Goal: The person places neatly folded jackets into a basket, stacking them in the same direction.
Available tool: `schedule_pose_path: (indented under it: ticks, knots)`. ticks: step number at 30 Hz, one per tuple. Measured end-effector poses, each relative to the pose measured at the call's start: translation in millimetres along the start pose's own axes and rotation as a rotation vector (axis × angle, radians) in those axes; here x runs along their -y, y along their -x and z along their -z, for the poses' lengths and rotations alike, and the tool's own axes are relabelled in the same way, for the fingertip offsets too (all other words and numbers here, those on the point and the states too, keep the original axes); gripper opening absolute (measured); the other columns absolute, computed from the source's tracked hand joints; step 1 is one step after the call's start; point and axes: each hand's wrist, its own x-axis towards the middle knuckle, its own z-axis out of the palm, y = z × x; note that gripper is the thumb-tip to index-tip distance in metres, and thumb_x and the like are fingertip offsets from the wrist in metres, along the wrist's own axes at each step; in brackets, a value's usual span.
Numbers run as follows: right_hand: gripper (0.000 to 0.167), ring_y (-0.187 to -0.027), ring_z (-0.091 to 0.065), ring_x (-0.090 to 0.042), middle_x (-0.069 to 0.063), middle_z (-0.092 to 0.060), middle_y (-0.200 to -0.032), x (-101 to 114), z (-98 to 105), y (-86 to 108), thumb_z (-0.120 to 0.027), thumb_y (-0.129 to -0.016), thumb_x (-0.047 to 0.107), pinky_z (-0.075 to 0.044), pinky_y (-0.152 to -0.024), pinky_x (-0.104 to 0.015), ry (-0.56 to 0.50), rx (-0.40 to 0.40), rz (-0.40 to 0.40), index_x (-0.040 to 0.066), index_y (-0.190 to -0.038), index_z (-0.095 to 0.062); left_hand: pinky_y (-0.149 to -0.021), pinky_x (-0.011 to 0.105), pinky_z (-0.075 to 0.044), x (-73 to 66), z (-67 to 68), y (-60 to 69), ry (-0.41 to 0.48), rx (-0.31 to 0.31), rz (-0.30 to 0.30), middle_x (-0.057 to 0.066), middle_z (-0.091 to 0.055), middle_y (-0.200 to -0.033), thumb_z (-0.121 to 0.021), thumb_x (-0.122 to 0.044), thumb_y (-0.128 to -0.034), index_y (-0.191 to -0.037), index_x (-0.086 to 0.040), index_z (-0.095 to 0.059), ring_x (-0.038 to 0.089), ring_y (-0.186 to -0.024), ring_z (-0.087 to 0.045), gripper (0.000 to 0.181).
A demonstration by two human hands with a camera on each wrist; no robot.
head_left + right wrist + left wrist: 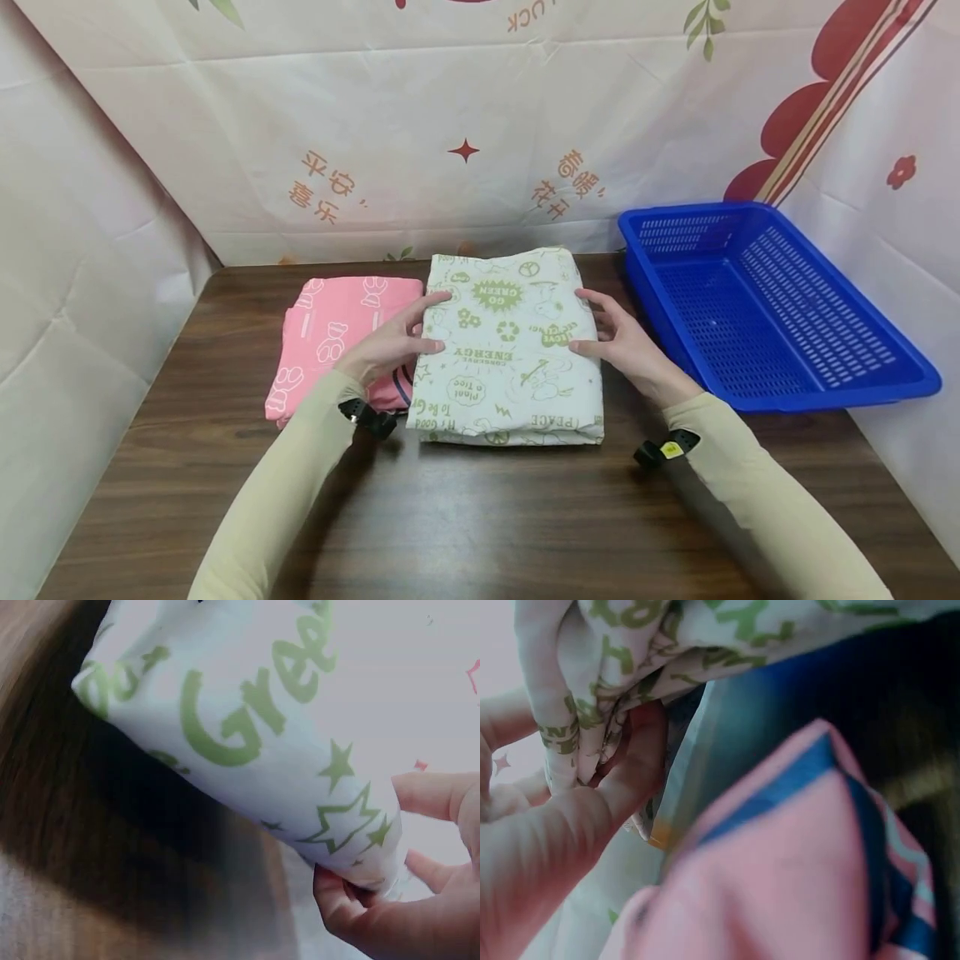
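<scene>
A folded white cloth (498,375) with green print and lettering is held between the two hands in the middle of the head view. My left hand (390,337) grips its left edge, and the left wrist view shows fingers curled around the bunched layers. On the opposite edge my right hand (630,346) pinches the cloth; in the right wrist view the cloth's lower side (247,742) hangs over a dark shadow. Beneath the left forearm and partly behind the white cloth lies a folded pink cloth (330,333) with white drawings. Its navy-striped fold (780,847) shows close up in the left wrist view.
A blue plastic basket (675,367) with slotted walls stands at the right, close beside the right hand. Both cloths are over a dark wood-grain table (480,517). A printed white sheet (420,108) rises behind the table and along its sides.
</scene>
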Motion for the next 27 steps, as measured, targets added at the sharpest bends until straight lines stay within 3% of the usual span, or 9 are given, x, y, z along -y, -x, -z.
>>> schedule_pose_path:
  ticks: [5, 9, 12, 16, 20, 23, 27]
  knots:
    - [0.081, -0.118, -0.047, -0.037, -0.022, -0.034, -0.144, 24, 6, 11.2, -0.069, -0.088, 0.004, -0.051, -0.079, -0.029, 0.029, -0.011, 0.011, 0.019, -0.153, -0.023, -0.078, 0.041, -0.055, -17.7, -2.2, -2.3, -0.040, 0.029, -0.021, 0.013, -0.035, -0.144, -0.061, 0.011, -0.0879, -0.152, -0.023, -0.029, 0.026, -0.092, -0.064, 0.079]
    - [0.082, -0.121, -0.046, -0.038, -0.020, -0.030, -0.148, 38, 15, 17.8, -0.069, -0.089, 0.006, -0.052, -0.078, -0.028, 0.043, -0.009, 0.021, 0.021, -0.154, -0.021, -0.077, 0.039, -0.055, -30.4, -5.8, -7.5, -0.056, 0.060, -0.067, 0.016, -0.036, -0.142, -0.059, 0.013, -0.0882, -0.152, -0.021, -0.029, 0.025, -0.093, -0.062, 0.079]
    - [0.084, -0.122, -0.045, -0.040, -0.020, -0.025, -0.150, 43, 24, 21.5, -0.069, -0.089, 0.007, -0.053, -0.078, -0.030, 0.027, 0.005, 0.018, 0.023, -0.155, -0.018, -0.082, 0.041, -0.054, -36.5, -11.1, -12.2, -0.029, 0.081, -0.067, 0.019, -0.041, -0.139, -0.059, 0.013, -0.0886, -0.152, -0.022, -0.029, 0.026, -0.101, -0.061, 0.078]
    - [0.086, -0.121, -0.046, -0.039, -0.021, -0.022, -0.151, 44, 37, 25.4, -0.070, -0.089, 0.009, -0.053, -0.079, -0.031, 0.021, 0.018, 0.002, 0.024, -0.155, -0.017, -0.079, 0.036, -0.054, -40.6, -19.9, -21.1, -0.076, 0.072, -0.066, 0.009, -0.033, -0.146, -0.062, 0.010, -0.0886, -0.151, -0.024, -0.031, 0.024, -0.097, -0.059, 0.078]
    - [0.085, -0.119, -0.047, -0.033, -0.021, -0.022, -0.150, 45, 55, 30.0, -0.070, -0.090, 0.011, -0.051, -0.082, -0.029, 0.010, 0.013, -0.037, 0.027, -0.155, -0.017, -0.076, 0.033, -0.052, -42.9, -30.7, -34.1, -0.090, 0.087, -0.082, 0.003, -0.019, -0.153, -0.062, 0.008, -0.0893, -0.152, -0.024, -0.031, 0.021, -0.092, -0.057, 0.077]
    - [0.082, -0.117, -0.048, -0.025, -0.018, -0.021, -0.151, 49, 68, 35.6, -0.068, -0.091, 0.012, -0.050, -0.084, -0.027, -0.027, -0.005, -0.079, 0.030, -0.154, -0.019, -0.072, 0.032, -0.051, -46.2, -39.8, -43.2, -0.084, 0.110, -0.104, 0.003, -0.018, -0.153, -0.062, 0.007, -0.0899, -0.152, -0.023, -0.030, 0.018, -0.080, -0.057, 0.076]
    - [0.080, -0.113, -0.051, -0.017, -0.017, -0.017, -0.152, 54, 84, 41.6, -0.065, -0.093, 0.009, -0.051, -0.084, -0.027, -0.068, -0.025, -0.107, 0.031, -0.154, -0.019, -0.066, 0.030, -0.050, -54.3, -52.2, -52.4, -0.075, 0.128, -0.120, 0.006, -0.028, -0.147, -0.062, 0.006, -0.0898, -0.152, -0.022, -0.029, 0.015, -0.067, -0.054, 0.076]
